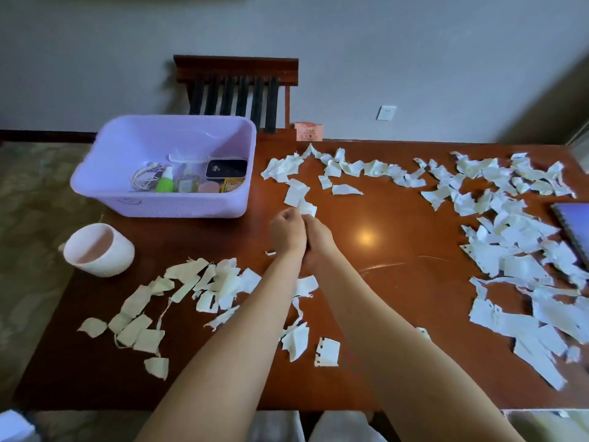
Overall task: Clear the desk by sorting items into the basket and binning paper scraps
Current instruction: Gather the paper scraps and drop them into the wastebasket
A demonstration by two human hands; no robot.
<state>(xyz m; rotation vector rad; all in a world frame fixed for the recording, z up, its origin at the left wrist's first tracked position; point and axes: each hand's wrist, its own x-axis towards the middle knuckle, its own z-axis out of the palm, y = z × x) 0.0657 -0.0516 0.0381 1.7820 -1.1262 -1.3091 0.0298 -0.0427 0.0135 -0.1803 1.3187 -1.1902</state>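
My left hand (pixel 287 232) is closed in a fist and my right hand (pixel 320 240) presses against it over the middle of the brown desk (pixel 382 314). A white paper scrap (pixel 307 208) sticks out from between them at the top. Torn paper scraps lie in a band along the far edge (pixel 347 169), a large heap on the right (pixel 516 250), and a patch at the near left (pixel 191 288). The lavender basket (pixel 153 204) stands at the far left corner, holding a comb, a cable, a green bottle and a black device. A white bin (pixel 98 250) sits at the desk's left edge.
A purple notebook (pixel 573 228) lies at the right edge, partly under scraps. A wooden chair (pixel 236 87) stands behind the desk against the wall. A small red card (pixel 308 131) rests at the far edge. White bags (pixel 338 425) show below the near edge.
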